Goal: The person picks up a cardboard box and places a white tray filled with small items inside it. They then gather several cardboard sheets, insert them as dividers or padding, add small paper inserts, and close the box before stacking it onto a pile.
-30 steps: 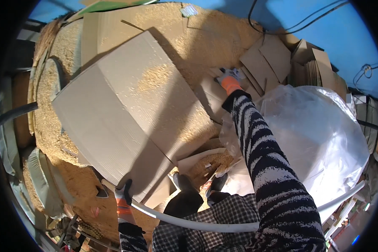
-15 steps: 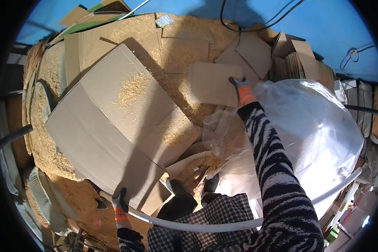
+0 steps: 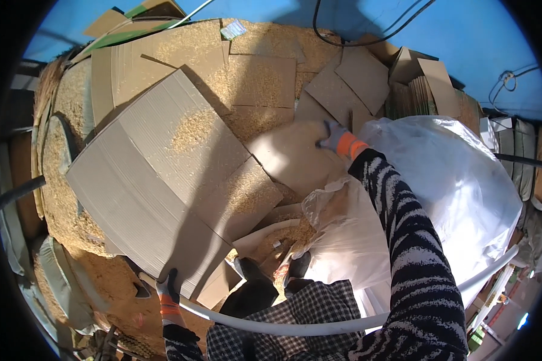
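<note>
Cardboard sheet (image 3: 286,153), blurred, lies on the sawdust pile (image 3: 60,174) beside the clear plastic bag (image 3: 457,180); my right hand (image 3: 334,137) closes fingers on its edge. My left hand (image 3: 168,289) grips the large cardboard panel (image 3: 144,192). Risk: sawdust sliding off, or the sheet snagging the bag.

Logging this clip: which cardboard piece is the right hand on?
Start at the big clear plastic bag on the right. Just left of its top, the gloved right hand grips a small blurred cardboard piece. Unlike neighbouring sheets lying flat under sawdust, it looks lifted and bare.
</note>
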